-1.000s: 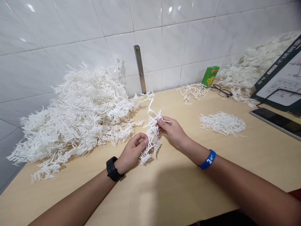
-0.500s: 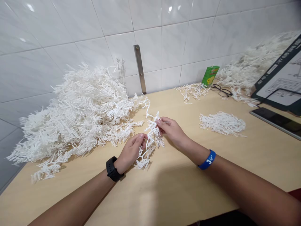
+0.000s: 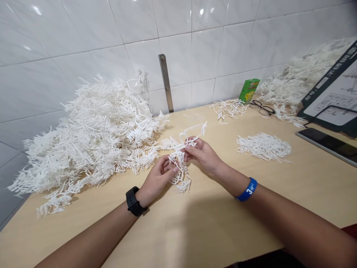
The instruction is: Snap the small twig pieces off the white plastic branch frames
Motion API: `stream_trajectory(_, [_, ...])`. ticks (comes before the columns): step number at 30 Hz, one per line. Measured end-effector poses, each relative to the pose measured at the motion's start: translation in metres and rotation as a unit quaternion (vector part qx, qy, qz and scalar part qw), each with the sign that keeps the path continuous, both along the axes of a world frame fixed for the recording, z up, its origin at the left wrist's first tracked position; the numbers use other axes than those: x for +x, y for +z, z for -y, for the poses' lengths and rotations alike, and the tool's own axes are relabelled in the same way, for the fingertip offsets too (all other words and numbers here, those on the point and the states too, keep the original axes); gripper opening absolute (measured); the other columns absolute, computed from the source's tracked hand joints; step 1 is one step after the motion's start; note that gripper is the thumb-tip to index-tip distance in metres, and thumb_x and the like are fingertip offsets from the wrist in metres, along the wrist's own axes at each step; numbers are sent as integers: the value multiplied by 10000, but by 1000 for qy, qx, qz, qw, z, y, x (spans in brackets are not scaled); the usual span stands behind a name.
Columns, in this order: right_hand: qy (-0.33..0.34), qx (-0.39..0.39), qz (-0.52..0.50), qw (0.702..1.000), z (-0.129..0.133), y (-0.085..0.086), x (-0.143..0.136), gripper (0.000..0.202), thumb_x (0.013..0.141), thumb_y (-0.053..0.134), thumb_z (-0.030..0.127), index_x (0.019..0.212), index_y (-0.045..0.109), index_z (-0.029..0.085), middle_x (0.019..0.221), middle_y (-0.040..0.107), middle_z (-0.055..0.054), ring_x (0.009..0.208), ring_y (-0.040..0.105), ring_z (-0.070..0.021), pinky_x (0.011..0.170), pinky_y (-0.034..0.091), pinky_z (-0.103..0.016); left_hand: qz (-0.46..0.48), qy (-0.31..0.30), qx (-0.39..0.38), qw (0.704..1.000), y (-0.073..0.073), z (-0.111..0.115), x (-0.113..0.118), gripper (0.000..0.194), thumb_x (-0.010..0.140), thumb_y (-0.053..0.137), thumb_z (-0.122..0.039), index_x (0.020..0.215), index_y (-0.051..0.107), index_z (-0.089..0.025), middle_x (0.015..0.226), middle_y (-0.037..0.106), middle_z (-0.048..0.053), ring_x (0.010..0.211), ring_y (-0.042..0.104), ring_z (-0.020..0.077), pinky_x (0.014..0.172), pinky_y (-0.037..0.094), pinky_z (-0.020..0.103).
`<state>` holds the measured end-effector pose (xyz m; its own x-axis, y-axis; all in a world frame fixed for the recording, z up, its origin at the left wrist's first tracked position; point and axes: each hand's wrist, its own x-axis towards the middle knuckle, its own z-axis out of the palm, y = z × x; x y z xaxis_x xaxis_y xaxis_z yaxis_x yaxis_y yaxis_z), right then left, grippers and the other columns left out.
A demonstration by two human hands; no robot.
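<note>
Between my hands is a white branching plastic piece (image 3: 180,178), with a thick curved stem and tufts of thin twigs. My right hand (image 3: 202,154) pinches its upper part between thumb and fingers, and a blurred loop of stem rises above them. Lower and to the left, my left hand (image 3: 160,175) has its thumb and curled fingers around the twigs; its fingertips are partly hidden. Left of both hands, a large heap of similar white pieces (image 3: 97,134) leans towards the wall. To the right lies a flat pile of straight white sticks (image 3: 263,146).
Loose white twigs (image 3: 228,109) lie near a green drink carton (image 3: 249,91) and eyeglasses (image 3: 262,108). At the right are another white heap (image 3: 295,76), a dark printed box (image 3: 334,89) and a phone (image 3: 331,145). A metal bracket (image 3: 166,83) is fixed on the tiled wall.
The branching piece has turned, its upper stem swinging to the right above my right hand. My left hand has opened its grip slightly and shifted its fingers on the twigs.
</note>
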<state>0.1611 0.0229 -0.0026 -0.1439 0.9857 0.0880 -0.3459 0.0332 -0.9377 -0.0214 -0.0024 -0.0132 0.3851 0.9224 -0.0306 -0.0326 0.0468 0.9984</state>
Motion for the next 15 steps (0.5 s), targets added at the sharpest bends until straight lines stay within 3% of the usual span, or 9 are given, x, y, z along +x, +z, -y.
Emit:
stream_trajectory(7, [-85,24,3,996,-7,-6,3,251,733,687,381,818,529,205,620,584,44,530,540,-107,547,442,-258,-74,-31,-12,997,8,4,1,360,773,699,-414,993,588,-151,693,549,-20,601,471,93,571,358,218])
stream_trajectory(15, [-200,33,19,979,-15,-5,16,207,773,645,358,736,526,193,601,544,33,527,502,-97,550,414,-257,-140,-16,39,989,11,4,-1,305,829,606,-448,800,618,-144,704,535,-2,633,434,107,600,341,229])
